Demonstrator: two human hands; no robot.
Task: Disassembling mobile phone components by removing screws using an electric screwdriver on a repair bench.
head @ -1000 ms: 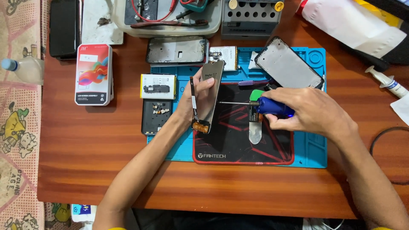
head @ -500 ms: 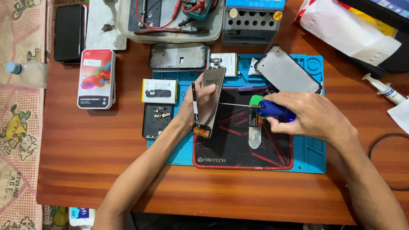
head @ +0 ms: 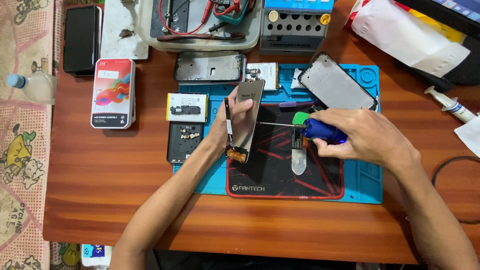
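Note:
My left hand (head: 226, 125) holds a phone display panel (head: 246, 117) tilted upright on its edge over the black mat (head: 280, 175); an orange flex end hangs at its lower corner. My right hand (head: 365, 137) grips a blue-handled screwdriver (head: 320, 130), its thin metal shaft pointing left and its tip touching the panel's side. A small metal spatula (head: 298, 162) lies on the mat just below the screwdriver.
A blue work mat (head: 360, 175) lies under the black one. Around it are a phone frame (head: 337, 87), another frame (head: 209, 66), a dark back cover (head: 184, 142), a yellow-edged part (head: 186, 107), a white and red box (head: 113, 93), a grey screw holder (head: 295, 25) and a glue tube (head: 450, 105).
The view has drifted slightly. Both hands hold the same pose with the panel and screwdriver; no clear movement of either.

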